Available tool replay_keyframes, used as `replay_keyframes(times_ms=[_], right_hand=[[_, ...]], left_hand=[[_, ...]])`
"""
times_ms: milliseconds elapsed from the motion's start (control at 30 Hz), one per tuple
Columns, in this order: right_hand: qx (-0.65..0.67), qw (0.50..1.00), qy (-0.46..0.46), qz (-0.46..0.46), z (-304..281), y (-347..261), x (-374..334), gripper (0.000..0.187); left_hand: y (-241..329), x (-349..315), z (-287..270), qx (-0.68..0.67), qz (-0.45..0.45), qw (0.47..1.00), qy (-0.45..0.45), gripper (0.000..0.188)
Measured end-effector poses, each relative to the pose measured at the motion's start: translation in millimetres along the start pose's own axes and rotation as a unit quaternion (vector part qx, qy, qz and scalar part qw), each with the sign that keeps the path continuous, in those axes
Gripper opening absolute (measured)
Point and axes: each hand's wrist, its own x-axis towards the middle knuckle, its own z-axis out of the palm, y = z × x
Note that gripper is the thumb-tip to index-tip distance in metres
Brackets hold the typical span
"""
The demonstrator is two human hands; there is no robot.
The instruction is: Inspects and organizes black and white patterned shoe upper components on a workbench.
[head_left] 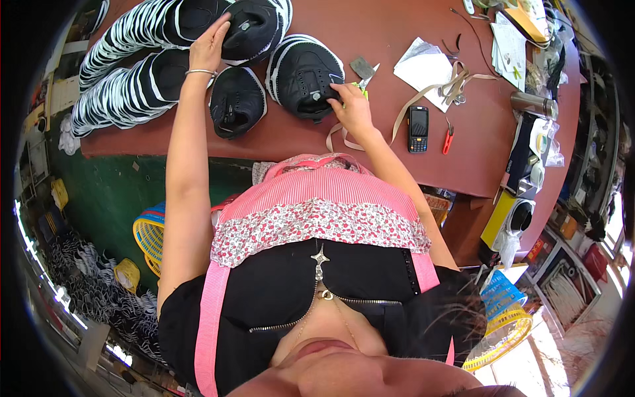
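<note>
Black and cut off by the top edge, the far upper (251, 41) lies towards 11 o'clock; the left hand (210, 45) touches its side with extended fingers, and whether it grips cannot be told. At 12 o'clock the right hand (352, 106) bends thumb and fingertips against the near upper (304, 76), covering part of it; pinching or merely touching, one cannot say. That hand also partly hides a green-handled tool (365, 91).

Brown-red tabletop (370, 33) carries everything: stacked uppers (129, 96) at 10 o'clock, white papers (423, 69) at 1, a handheld terminal (417, 129) at 2. Beyond the table stand a green panel (112, 192) at 9 and a blue-and-yellow basket (501, 296) at 4.

Its front edge bows just past the pink apron (324, 192). A small upper (237, 102) fills the gap between the arms; rightward, tabletop shows between the near upper and terminal, crossed by beige tape (400, 119).
</note>
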Motion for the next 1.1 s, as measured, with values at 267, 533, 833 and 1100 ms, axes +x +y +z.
replay_keyframes(times_ms=[267,533,833,1100], right_hand=[[0.152,0.983,0.034,0.099,-26.9,-11.8,2.0,0.022],[0.197,0.967,0.039,0.156,-22.4,-7.9,-2.0,0.024],[0.317,0.909,0.055,0.265,-55.8,-37.9,1.9,0.024],[0.367,0.911,-0.002,0.188,-72.4,-53.0,10.0,0.036]], left_hand=[[127.8,-131.3,66.6,0.081,0.208,0.969,-0.107,0.067],[76.7,-148.1,98.2,-0.263,-0.088,0.957,-0.083,0.046],[125.4,-143.0,72.0,-0.432,-0.119,0.89,-0.084,0.046],[162.2,-102.5,-41.6,0.038,0.167,0.955,0.241,0.032]])
